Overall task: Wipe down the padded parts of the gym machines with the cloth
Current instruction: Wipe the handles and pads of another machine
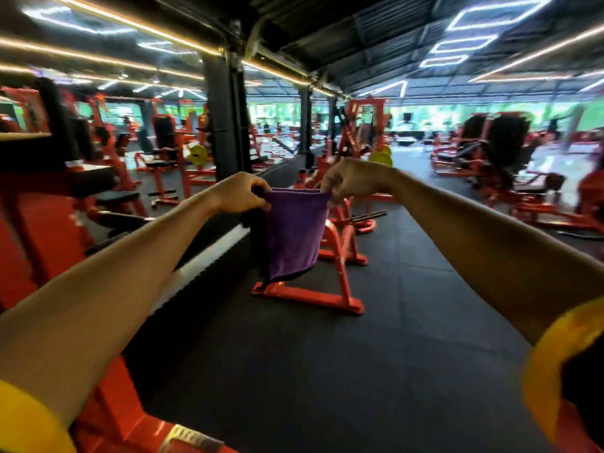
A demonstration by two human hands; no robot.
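Note:
A purple cloth (294, 230) with a dark edge hangs in the air in front of me, stretched between both hands. My left hand (240, 192) pinches its top left corner and my right hand (351, 181) pinches its top right corner. Both arms are held out straight at chest height. Behind the cloth stands an orange machine frame (340, 256) on the floor. Orange machines with black padded seats (117, 197) line the left side, and more black pads (508, 142) show at the right.
A mirror wall with a black pillar (225, 119) runs along the left. Black rubber flooring (376, 354) stretches ahead between the rows of machines. Yellow weight plates (198, 155) hang on machines further back. An orange frame part (114, 420) lies close at bottom left.

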